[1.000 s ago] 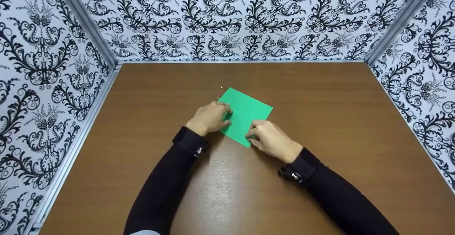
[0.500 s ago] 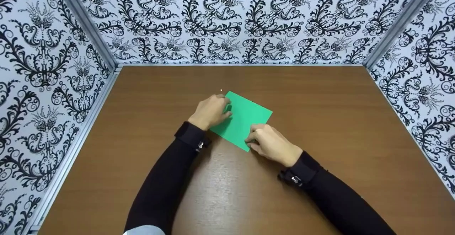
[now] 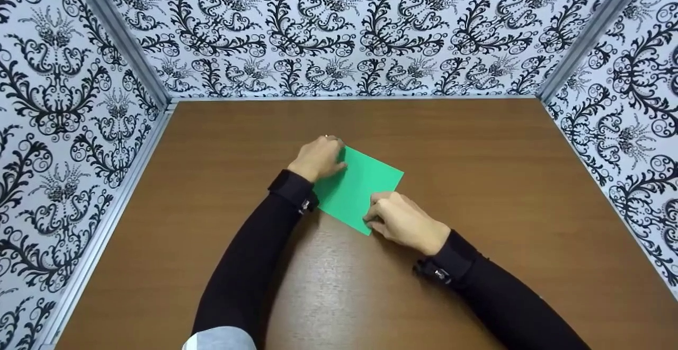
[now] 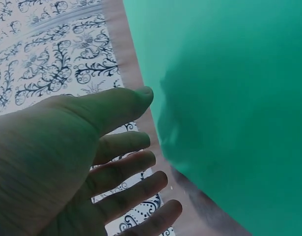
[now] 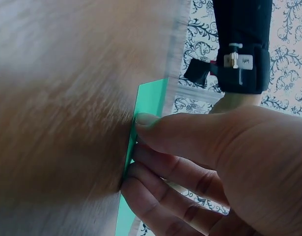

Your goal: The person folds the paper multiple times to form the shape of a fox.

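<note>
A square green paper (image 3: 357, 183) lies turned at an angle on the table. At its far left corner is my left hand (image 3: 319, 158), which covers that corner; in the left wrist view the thumb and spread fingers of the left hand (image 4: 104, 147) are beside the paper's edge (image 4: 229, 113). My right hand (image 3: 405, 220) pinches the paper near its near right corner. In the right wrist view the thumb of the right hand (image 5: 205, 162) lies on the green paper (image 5: 151, 96), with the fingers curled at its edge.
The brown wooden table (image 3: 212, 143) has patterned panels (image 3: 328, 32) along its back and both sides, joined by grey metal posts. A small pale speck (image 3: 326, 136) is by the left hand's fingers.
My left hand has slid away from me along the paper's left side to the far left corner, uncovering more of the left edge. The right hand stays at the near right corner.
</note>
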Available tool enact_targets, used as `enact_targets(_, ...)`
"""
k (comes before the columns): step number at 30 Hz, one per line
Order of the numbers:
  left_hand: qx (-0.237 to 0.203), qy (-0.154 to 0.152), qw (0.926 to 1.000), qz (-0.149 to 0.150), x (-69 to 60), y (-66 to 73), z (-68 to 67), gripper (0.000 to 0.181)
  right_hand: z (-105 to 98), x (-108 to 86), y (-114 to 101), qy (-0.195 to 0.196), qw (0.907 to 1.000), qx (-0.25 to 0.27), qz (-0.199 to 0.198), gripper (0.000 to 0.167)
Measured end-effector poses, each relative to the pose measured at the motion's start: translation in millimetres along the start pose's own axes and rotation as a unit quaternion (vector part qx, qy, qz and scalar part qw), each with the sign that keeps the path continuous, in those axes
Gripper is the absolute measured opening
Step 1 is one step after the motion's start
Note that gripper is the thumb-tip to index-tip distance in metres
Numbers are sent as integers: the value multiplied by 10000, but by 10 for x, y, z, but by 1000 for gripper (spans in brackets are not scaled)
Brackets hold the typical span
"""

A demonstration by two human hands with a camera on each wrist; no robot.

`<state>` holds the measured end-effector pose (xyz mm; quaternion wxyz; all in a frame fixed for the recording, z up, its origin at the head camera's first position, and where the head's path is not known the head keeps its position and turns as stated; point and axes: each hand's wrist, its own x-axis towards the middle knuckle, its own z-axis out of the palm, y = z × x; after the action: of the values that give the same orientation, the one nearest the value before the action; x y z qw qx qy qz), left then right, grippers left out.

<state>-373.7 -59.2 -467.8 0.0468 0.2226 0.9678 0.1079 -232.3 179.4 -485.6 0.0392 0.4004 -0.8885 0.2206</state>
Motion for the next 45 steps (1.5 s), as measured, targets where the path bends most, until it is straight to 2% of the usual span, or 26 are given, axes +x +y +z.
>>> enact_targets(4, 10, -121, 9999, -90, 26, 2, 21, 55, 21, -13, -8, -24, 10000, 19, 21, 14)
enact_targets(14, -22, -105, 9999, -38, 7, 18, 37, 57, 48, -19, -3, 42, 10000, 11, -74, 12)
enact_targets(23, -111, 96, 9999, -78, 3, 23, 51, 53, 33, 1, 11, 5, 10000, 62, -72, 13)
enact_targets(33, -502, 398, 9977, 241, -59, -29, 23, 35, 7, 3, -1, 31, 9999, 4, -132, 12)
enact_targets(40, -1171, 618, 9899, 512, -109, -58, -42, 30, 9, -14, 2, 32, 10000, -7, -41, 13)
enact_targets(45, -1298, 847, 9861, 591, -106, -50, -72, 29, 19, -31, 10, 46, 10000, 22, 27, 15)
